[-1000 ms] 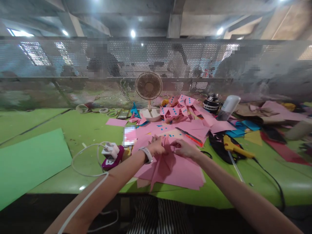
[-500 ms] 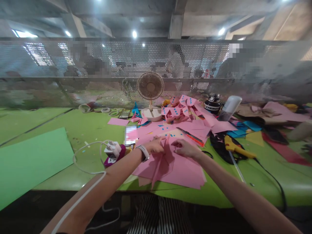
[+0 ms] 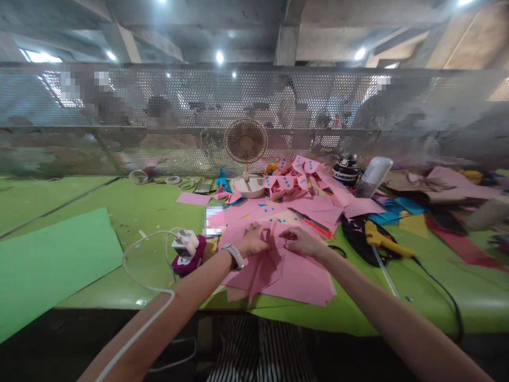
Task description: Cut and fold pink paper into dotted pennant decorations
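Note:
A folded sheet of pink paper (image 3: 263, 276) stands partly raised on a stack of flat pink sheets (image 3: 304, 289) in front of me. My left hand (image 3: 252, 240), with a pale band on the wrist, grips the fold's upper left side, fingers bent over it. To its right my right hand (image 3: 299, 241) has thumb and fingers pinched at the paper's upper right edge. Small blue paper pieces (image 3: 274, 220) lie just beyond my hands. An orange-and-black cutter (image 3: 314, 223) rests past my right hand.
A small fan (image 3: 245, 143) stands behind, beside crumpled pink paper shapes with blue dots (image 3: 286, 183). To the left are a purple power block (image 3: 190, 260) with white plugs and cable, and a green sheet (image 3: 59, 265). A yellow glue gun (image 3: 387, 243) lies right, near a spray bottle (image 3: 374, 178).
My left hand's fingers have shifted slightly and lie lower over the fold. The right hand stays almost where it was, at the paper's edge.

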`<state>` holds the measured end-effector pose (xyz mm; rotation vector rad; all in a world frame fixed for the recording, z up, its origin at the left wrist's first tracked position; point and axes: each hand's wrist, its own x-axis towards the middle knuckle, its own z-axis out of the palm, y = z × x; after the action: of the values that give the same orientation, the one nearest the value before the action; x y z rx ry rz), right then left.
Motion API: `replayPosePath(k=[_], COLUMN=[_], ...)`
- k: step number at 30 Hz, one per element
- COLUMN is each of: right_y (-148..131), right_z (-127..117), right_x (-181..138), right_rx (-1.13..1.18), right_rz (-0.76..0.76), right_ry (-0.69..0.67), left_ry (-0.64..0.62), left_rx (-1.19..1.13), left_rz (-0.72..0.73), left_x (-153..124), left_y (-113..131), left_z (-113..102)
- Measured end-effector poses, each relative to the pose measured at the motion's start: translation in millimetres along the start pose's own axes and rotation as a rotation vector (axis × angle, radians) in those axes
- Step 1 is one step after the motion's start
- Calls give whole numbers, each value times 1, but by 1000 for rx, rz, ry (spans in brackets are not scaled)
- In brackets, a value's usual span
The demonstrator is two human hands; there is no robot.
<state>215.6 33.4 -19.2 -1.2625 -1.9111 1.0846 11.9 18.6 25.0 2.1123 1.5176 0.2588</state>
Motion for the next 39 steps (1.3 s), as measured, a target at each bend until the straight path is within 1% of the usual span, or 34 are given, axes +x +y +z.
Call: replayPosePath(k=[12, 18, 21, 23, 26, 28, 30, 31, 33, 35, 39], right_y=[1, -6, -14, -19, -26, -31, -35, -36, -36, -34, -31], right_z=[0, 0, -2, -1, 5, 11, 18, 21, 26, 27, 26], right_x=[-2, -4, -11, -20, -36, -45, -51, -53, -54, -54, -51], right_rx=[-22, -63, -106, -152, -291, -438, -559, -582, -579, -550, -503], right_rz=[-18, -33, -22, 1, 32, 44, 44, 38, 24, 17, 30], right_ry=[6, 10, 60, 127, 193, 219, 228, 217, 176, 145, 139], left_ry=[-34, 27, 74, 120, 176, 160, 113, 90, 64, 72, 89], left_rx=[15, -19, -27, -25, 20, 78, 133, 156, 191, 214, 241], left_rz=[13, 37, 70, 123, 284, 391, 454, 471, 491, 505, 521], left_x=[2, -4, -8, -11, -17, -21, -23, -24, -26, -27, -29], left_y=[6, -4, -11, -14, -19, -21, -23, -23, -26, -28, -31], left_z=[-6, 0, 4, 6, 6, 6, 6, 6, 9, 12, 17])
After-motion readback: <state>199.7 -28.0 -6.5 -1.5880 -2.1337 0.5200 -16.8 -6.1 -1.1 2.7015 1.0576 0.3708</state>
